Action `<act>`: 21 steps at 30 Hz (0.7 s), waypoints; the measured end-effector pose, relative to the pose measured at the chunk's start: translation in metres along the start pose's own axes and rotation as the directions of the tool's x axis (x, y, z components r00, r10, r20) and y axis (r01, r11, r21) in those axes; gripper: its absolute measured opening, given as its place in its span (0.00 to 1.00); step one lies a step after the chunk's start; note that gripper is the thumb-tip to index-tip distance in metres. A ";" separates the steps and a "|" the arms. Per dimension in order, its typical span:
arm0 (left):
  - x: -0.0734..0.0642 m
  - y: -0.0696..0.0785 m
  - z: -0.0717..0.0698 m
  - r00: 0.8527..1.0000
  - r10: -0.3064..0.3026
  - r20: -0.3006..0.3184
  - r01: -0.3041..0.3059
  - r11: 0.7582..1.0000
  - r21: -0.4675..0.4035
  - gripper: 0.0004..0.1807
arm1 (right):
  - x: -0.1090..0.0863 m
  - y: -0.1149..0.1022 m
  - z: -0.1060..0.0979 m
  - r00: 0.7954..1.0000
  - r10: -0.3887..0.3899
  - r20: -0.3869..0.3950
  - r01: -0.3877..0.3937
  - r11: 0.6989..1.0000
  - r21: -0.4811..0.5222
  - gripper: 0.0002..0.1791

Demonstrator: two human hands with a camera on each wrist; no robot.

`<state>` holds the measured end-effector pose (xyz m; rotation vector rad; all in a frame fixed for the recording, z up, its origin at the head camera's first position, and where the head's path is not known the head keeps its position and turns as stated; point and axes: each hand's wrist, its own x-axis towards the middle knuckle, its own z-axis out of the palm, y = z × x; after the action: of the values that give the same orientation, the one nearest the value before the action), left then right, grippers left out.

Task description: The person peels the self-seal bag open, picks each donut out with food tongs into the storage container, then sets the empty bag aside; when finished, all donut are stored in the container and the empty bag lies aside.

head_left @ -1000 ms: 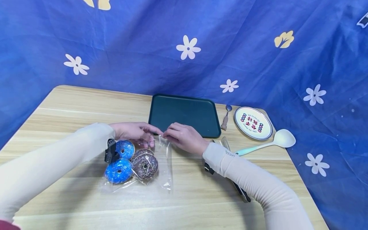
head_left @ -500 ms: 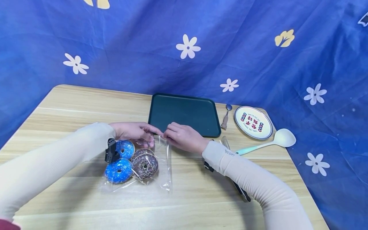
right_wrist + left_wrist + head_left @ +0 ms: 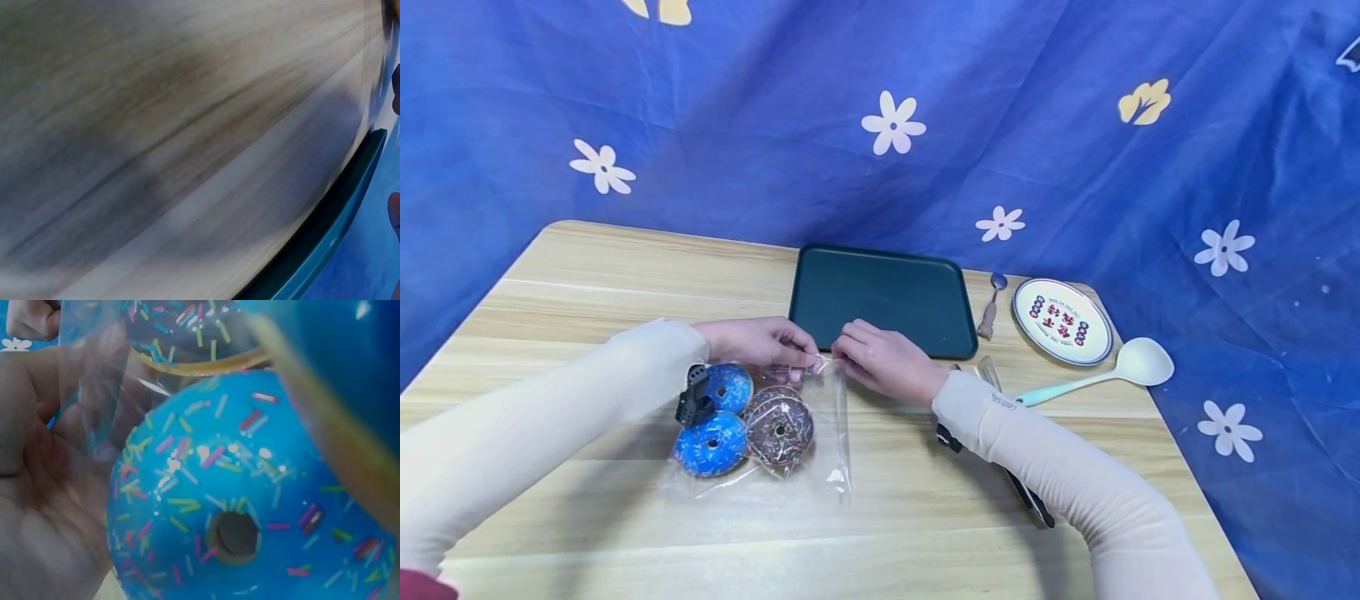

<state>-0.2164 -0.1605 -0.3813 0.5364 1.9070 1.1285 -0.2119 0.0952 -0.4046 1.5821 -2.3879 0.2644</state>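
A clear plastic bag (image 3: 832, 437) lies on the table, holding two blue donuts with sprinkles (image 3: 698, 450) and overlapping chocolate-brown donuts (image 3: 763, 442). My left hand (image 3: 760, 342) pinches the bag's far edge between thumb and curled index finger. Close beside it, my right hand (image 3: 887, 360) grips the same edge at its right corner, fingers bent. In the left wrist view a blue donut (image 3: 175, 494) fills the middle, with the left palm (image 3: 53, 487) alongside the film. Only the right hand's fingertips (image 3: 395, 209) show at the border of the right wrist view.
A dark green tray (image 3: 880, 296) lies just beyond the hands. To its right are a small spoon (image 3: 990, 312), a white plate with red lettering (image 3: 1060, 323) and a large ladle-like spoon (image 3: 1138, 362). Tongs (image 3: 1026, 497) lie partly under the right forearm.
My left index finger, stretched out toward the right hand before, has bent back and pinches the bag's edge with the thumb. The right hand stays almost in place.
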 end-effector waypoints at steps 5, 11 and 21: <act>-0.001 0.001 0.000 1.000 -0.001 -0.030 0.002 0.999 0.043 0.10 | -0.003 -0.001 -0.002 1.000 0.017 0.008 -0.017 0.999 0.047 0.04; -0.003 -0.001 -0.002 0.998 0.007 -0.062 -0.002 0.997 0.078 0.10 | -0.008 -0.001 -0.005 0.997 0.057 0.045 -0.061 0.994 0.086 0.05; -0.005 -0.001 -0.003 0.999 -0.013 -0.046 0.016 0.998 0.056 0.11 | -0.018 -0.002 -0.014 0.983 0.154 0.095 -0.169 0.970 0.176 0.04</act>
<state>-0.2160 -0.1655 -0.3795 0.5311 1.9837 1.0890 -0.2015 0.1139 -0.3965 1.4991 -2.6261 0.4754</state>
